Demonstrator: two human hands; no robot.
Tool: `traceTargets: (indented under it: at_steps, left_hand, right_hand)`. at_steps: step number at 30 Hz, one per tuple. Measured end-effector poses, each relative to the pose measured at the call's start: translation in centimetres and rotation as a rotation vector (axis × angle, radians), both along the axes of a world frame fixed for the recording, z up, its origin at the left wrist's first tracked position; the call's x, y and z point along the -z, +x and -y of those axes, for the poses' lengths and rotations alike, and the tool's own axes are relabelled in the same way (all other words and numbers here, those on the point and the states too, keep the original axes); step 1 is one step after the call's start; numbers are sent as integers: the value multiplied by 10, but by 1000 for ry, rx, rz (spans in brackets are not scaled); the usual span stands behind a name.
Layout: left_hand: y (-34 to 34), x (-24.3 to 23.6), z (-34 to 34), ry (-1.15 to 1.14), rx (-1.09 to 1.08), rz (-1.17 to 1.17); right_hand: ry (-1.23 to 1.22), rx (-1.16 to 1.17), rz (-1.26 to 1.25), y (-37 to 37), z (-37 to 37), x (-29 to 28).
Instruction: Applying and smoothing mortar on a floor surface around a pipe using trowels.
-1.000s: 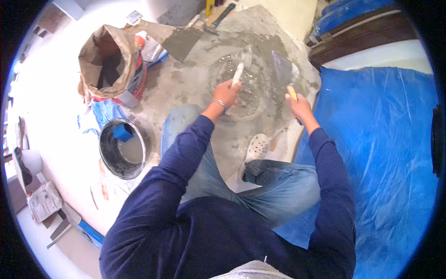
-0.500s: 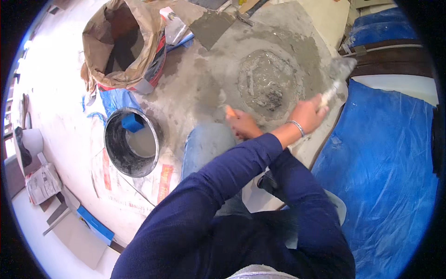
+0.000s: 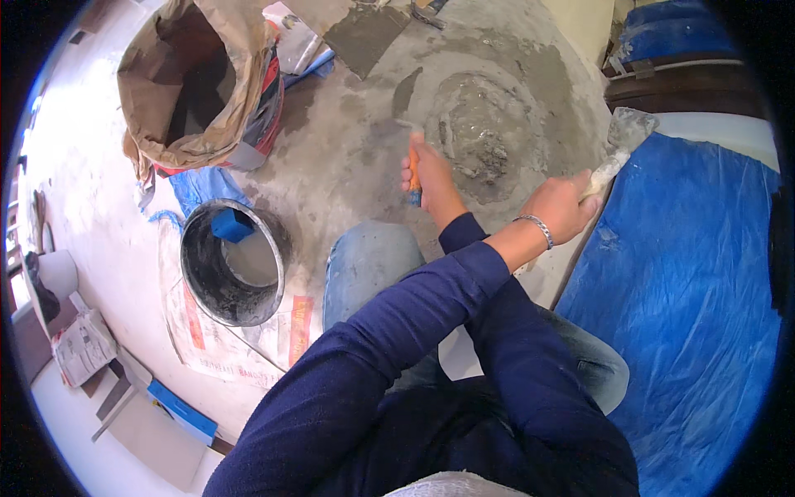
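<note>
Smeared surface [image 3: 352, 161], left hand [image 3: 563, 210], right hand [image 3: 432, 176], closed round tool handles [image 3: 609, 170]

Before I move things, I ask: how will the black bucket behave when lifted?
The black bucket may slosh, since greyish liquid seems to lie inside. It looks stiff, its opening smoothly rounded, and its smeared inside could prove slippery.

The pale floor [image 3: 95, 207] gleams bright at your left. Blue sheeting [image 3: 683, 282] spreads along your right side.
</note>
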State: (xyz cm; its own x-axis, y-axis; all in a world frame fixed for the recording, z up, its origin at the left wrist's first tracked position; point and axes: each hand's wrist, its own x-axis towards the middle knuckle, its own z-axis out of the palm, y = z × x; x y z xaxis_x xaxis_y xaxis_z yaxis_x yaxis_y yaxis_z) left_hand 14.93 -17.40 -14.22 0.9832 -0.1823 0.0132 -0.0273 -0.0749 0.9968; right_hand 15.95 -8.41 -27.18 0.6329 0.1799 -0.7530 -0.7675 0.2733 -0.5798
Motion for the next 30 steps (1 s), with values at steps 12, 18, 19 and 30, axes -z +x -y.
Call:
traceTargets:
  at_steps: [12,18,19,30]
  left_hand:
    - [-10,-8,13,31,159,-84]
    - [-11,-8,17,35,200,-95]
    - [-11,-7,18,37,208,-78]
    - [-3,1,13,56,198,-98]
  right_hand:
    - [-331,-596,1,-57,46,-11]
    - [-172,-256,-102,-67,66,-17]
    - [-107,-180,-103,-72,68,-23]
    - [-556,-747,42,-86,142,-26]
